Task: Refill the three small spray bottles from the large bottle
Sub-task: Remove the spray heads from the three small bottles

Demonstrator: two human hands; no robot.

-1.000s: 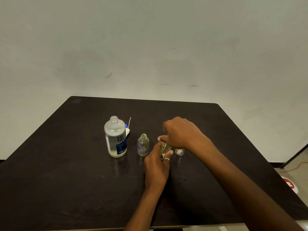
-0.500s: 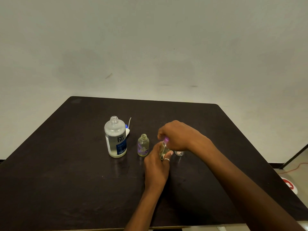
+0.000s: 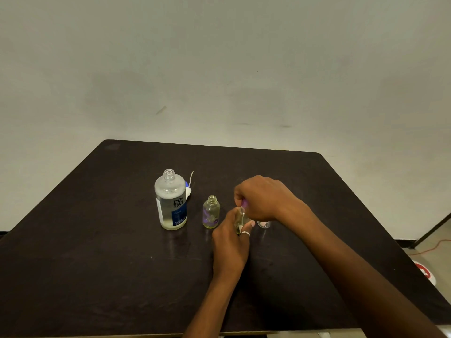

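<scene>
Lower than before, the right hand (image 3: 266, 198) pinches the purple spray top (image 3: 244, 204) on the small bottle (image 3: 240, 220) that the left hand (image 3: 229, 245) grips, probably unscrewing it for refilling.

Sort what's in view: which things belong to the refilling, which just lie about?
Job: large bottle, open small bottle, held small bottle in left hand, purple spray top in right hand, third small bottle, white pump top.
Lying about: orange cable, red-and-white floor object.

Head view looks down over the table (image 3: 97, 240).
</scene>
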